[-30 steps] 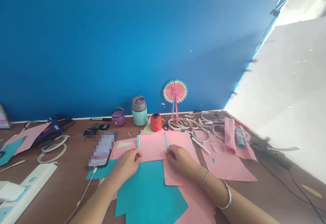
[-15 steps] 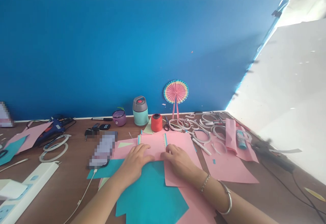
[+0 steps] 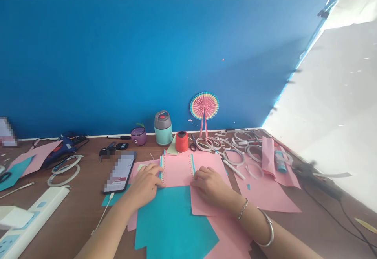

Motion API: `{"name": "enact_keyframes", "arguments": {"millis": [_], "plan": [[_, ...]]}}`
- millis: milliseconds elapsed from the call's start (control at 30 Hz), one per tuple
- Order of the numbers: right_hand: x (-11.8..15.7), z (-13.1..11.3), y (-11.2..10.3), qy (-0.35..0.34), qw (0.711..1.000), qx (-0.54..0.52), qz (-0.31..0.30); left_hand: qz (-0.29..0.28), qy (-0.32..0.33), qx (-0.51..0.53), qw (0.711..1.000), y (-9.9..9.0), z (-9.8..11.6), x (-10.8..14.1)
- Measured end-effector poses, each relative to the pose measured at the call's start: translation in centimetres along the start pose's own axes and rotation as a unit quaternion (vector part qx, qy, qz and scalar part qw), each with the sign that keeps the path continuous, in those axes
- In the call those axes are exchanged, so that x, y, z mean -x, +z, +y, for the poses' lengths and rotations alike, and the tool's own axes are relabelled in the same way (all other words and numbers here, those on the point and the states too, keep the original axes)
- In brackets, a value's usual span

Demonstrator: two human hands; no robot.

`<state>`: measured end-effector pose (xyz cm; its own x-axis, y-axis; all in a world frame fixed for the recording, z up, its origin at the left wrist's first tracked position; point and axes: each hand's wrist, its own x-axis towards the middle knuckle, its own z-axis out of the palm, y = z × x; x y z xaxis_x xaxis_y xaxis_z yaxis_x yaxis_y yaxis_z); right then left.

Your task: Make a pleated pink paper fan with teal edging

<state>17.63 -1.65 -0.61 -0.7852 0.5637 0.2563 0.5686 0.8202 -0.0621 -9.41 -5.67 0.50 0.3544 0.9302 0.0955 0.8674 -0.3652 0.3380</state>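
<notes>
A pink sheet with teal and yellow side strips [image 3: 177,169] lies flat across teal paper [image 3: 173,219]. My left hand [image 3: 147,184] rests at its left edge, thumb and fingers apart, with fingertips on the strip. At the right strip, my right hand [image 3: 207,184] lies with curled fingers over pink paper [image 3: 203,208]; what sits under those fingertips is hidden. Behind the papers a round pleated pink fan [image 3: 204,105] stands on two pink legs against the blue panel.
A red thread spool [image 3: 182,142], teal flask [image 3: 163,129] and purple cup [image 3: 138,136] stand at the back. A phone [image 3: 120,172] lies left, near a power strip [image 3: 35,219]. White tape rings [image 3: 234,157] and pink sheets [image 3: 265,192] lie right.
My left hand has moved left from the middle of the pink sheet to its left edge. My right hand has shifted slightly right, uncovering more of the sheet.
</notes>
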Motion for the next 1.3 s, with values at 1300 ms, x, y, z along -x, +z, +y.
{"name": "enact_keyframes", "arguments": {"millis": [1300], "plan": [[0.0,-0.9,0.4,0.011,0.992,0.006,0.122,0.104,0.075,-0.112,0.985,3.6,5.1,-1.2]]}}
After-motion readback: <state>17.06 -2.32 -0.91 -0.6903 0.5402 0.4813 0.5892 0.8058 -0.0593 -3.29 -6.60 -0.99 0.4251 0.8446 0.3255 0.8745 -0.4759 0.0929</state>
